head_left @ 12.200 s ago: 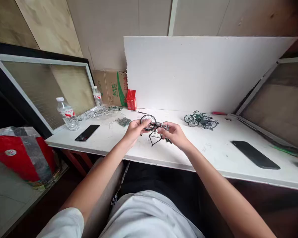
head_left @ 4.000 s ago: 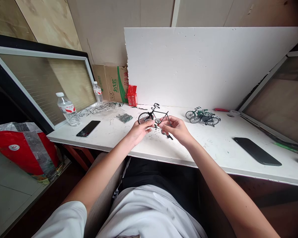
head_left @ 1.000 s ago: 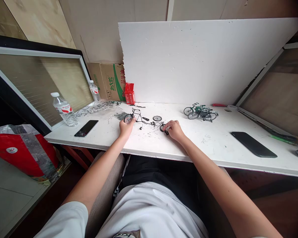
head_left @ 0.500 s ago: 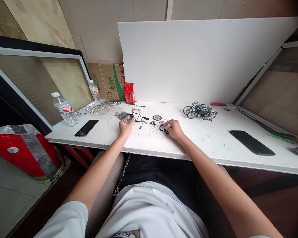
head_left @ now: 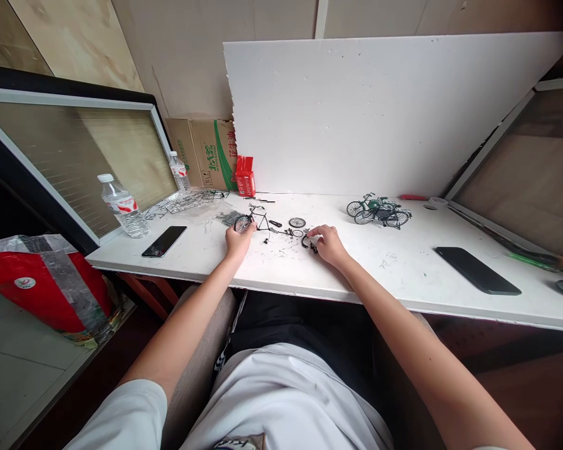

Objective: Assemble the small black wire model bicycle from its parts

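A black model bicycle frame (head_left: 261,219) with handlebars and one spoked wheel (head_left: 242,224) stands upright on the white table. My left hand (head_left: 238,240) is closed on it near that wheel. Further right, my right hand (head_left: 329,242) rests on the tabletop, fingertips together at a curved black part (head_left: 304,241) and small black pieces (head_left: 314,249). What its fingertips pinch, if anything, is too small to make out. Between the hands lie a loose spoked wheel (head_left: 297,222), a black elongated part (head_left: 274,223), a thin ring (head_left: 298,233) and several tiny pieces.
Two model bicycles (head_left: 380,211) stand at the right rear. Phones (head_left: 164,241) (head_left: 477,270) lie on both sides. Water bottles (head_left: 126,209), part frames (head_left: 187,204), a small red box (head_left: 245,177) and a carton (head_left: 206,153) are at left. A white foam board (head_left: 380,112) leans behind.
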{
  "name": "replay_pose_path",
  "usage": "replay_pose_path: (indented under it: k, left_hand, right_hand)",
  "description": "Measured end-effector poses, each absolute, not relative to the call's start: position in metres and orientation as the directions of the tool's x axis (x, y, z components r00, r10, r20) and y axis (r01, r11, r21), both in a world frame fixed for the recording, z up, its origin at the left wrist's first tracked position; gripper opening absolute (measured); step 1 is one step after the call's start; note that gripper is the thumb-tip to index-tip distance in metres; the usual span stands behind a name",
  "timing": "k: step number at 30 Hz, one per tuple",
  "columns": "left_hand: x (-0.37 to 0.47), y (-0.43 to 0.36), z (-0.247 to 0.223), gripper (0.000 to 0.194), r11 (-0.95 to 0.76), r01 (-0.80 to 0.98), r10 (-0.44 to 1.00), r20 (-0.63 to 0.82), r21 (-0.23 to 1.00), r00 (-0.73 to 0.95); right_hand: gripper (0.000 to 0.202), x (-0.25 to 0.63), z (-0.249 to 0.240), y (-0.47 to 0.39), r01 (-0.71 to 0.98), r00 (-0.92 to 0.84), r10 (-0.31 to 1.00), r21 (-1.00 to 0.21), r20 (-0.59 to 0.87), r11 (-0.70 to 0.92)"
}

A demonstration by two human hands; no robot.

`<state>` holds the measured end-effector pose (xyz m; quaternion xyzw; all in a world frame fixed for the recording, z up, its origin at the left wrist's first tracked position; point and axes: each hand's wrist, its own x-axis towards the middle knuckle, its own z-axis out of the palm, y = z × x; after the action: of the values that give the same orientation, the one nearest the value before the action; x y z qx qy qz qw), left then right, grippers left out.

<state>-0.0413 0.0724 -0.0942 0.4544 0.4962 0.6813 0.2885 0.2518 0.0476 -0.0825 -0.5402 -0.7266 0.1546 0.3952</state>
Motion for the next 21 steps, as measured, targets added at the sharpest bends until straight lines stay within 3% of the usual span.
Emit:
replay_pose_path:
  k: [12, 21]
  left_hand:
    - [-0.041, 0.073, -0.095, 0.020, -0.368, 0.067, 0.838, 0.362, 0.927, -0.409]
    - [-0.042, 0.075, -0.098, 0.024, -0.369, 0.060, 0.835, 0.359, 0.928, -0.417]
  right_hand:
    - [0.039, 0.255, -0.092, 0.055, 0.667, -0.145, 0.889, -0.620, 0.435, 0.412]
    - [0.069, 0.258, -0.091, 0.055, 0.618, 0.031, 0.875, -0.697, 0.483, 0.363]
